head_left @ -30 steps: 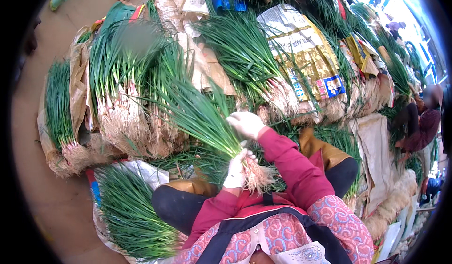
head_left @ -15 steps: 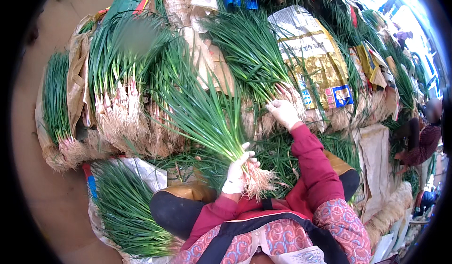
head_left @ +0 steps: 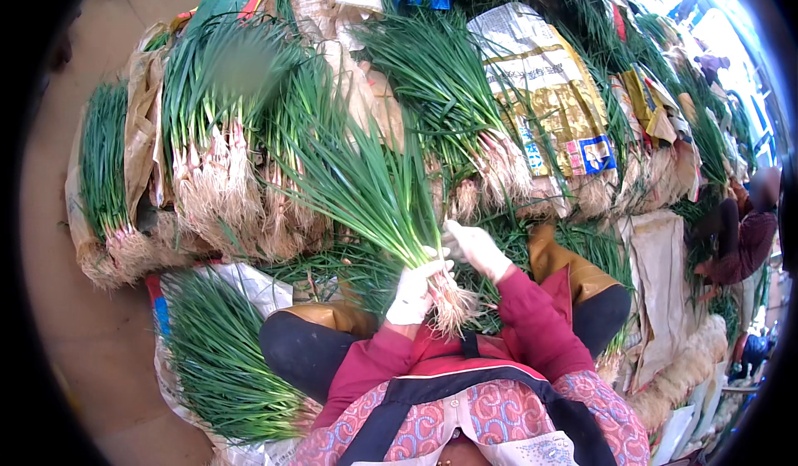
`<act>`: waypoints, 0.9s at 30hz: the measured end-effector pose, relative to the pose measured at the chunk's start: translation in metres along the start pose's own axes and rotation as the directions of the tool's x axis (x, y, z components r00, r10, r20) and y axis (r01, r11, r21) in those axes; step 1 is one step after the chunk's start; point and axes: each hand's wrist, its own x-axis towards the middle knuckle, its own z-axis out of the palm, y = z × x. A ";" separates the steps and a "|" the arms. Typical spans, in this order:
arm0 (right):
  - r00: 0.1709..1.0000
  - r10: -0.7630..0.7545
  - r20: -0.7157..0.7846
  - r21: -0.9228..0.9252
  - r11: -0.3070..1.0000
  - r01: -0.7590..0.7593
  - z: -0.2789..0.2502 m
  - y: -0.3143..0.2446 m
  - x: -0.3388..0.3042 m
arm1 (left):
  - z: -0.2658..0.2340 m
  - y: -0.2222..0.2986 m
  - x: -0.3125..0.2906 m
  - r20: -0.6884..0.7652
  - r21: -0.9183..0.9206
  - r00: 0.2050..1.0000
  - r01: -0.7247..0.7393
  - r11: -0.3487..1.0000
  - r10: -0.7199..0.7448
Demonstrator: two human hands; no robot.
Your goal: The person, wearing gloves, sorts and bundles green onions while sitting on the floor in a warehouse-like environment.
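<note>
A bunch of green onions (head_left: pixel 374 192) is being gathered over the lap of a seated person in white gloves, its leaves fanning up and to the left, its pale roots hanging near the knees. The left hand (head_left: pixel 413 291) is closing its grip around the stalks just above the roots; the right hand (head_left: pixel 475 248) is touching the same stalks beside it, fingers curled. Heaps of bundled onions (head_left: pixel 212 175) are lying stacked in front, another pile (head_left: pixel 220 358) on sacking at the left knee, so plenty appears left unsorted. Open room is scant: bare floor (head_left: pixel 58 316) only at far left.
</note>
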 end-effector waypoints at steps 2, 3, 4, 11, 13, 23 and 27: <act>0.977 0.077 0.198 0.430 0.889 -0.157 0.015 0.001 0.012 | -0.005 -0.001 0.000 -0.009 0.036 1.000 0.020 0.999 -0.019; 0.981 0.024 0.192 0.545 0.829 -0.127 0.024 0.006 0.016 | -0.008 -0.002 0.000 -0.014 0.053 0.999 0.030 0.998 -0.030; 0.983 -0.025 0.180 0.648 0.755 -0.100 0.028 0.009 0.015 | -0.008 -0.002 -0.002 0.000 0.053 0.999 0.036 0.998 -0.036; 0.999 0.030 0.031 0.619 0.784 -0.043 0.042 0.005 -0.016 | -0.013 -0.005 -0.004 0.000 -0.051 0.999 0.045 0.998 -0.045; 0.977 -0.150 -0.151 0.178 0.968 0.176 0.033 0.051 0.016 | -0.015 -0.008 -0.003 -0.003 -0.056 0.999 0.047 0.997 -0.047; 0.966 -0.209 -0.153 -0.043 0.978 0.204 0.018 0.013 0.017 | -0.022 -0.011 -0.001 -0.041 0.070 0.997 0.063 0.996 -0.060; 0.876 -0.447 -0.182 -0.543 0.788 0.290 0.024 -0.004 0.022 | -0.007 -0.008 -0.007 -0.125 0.012 0.990 0.066 0.998 -0.064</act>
